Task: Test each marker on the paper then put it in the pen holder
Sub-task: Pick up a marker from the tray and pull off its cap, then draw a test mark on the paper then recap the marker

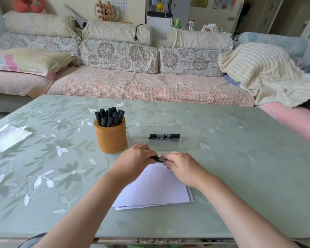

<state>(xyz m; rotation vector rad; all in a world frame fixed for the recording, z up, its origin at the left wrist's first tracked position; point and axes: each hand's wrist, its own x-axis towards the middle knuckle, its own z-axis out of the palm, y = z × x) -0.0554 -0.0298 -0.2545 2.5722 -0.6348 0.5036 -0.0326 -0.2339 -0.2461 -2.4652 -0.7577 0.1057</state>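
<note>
Two bare forearms, the left (89,203) and the right (231,203), reach up from the bottom edge and meet over the middle of the desk.

Widest thing in view is the sofa (147,88) along the back, with a quilted pink seat cover and plump back cushions printed with grey flowers. In front of it lies the desk (240,158), a broad flat top in glossy pale green with a pattern of leaves and white blossoms. A ribbed, fluffy cream blanket (265,72) is heaped on the sofa's right end. A soft pastel pillow (25,59) lies on the left end. On the desk's far left edge sits a crinkled silvery sheet (7,136).

Coming in closer, we have the paper (156,187), a thin stack of plain white rectangular sheets, flat on the desk under the wrists, its corners slightly fanned. Behind and to the left stands the pen holder (111,138), a round orange-brown cup with a woven texture. It is packed with upright black markers (109,117), caps up. Just beside it on the right is a clear plastic tray (132,133), shallow and oblong with rounded corners. Two black markers (164,137) lie side by side in it, lengthwise.

And now the smallest piece: a slim black marker (157,158), held level just above the far edge of the paper. The left hand (134,158) has its fingers curled round one end. The right hand (179,167) pinches the other end, knuckles up. Only a short stretch of barrel shows between them.
</note>
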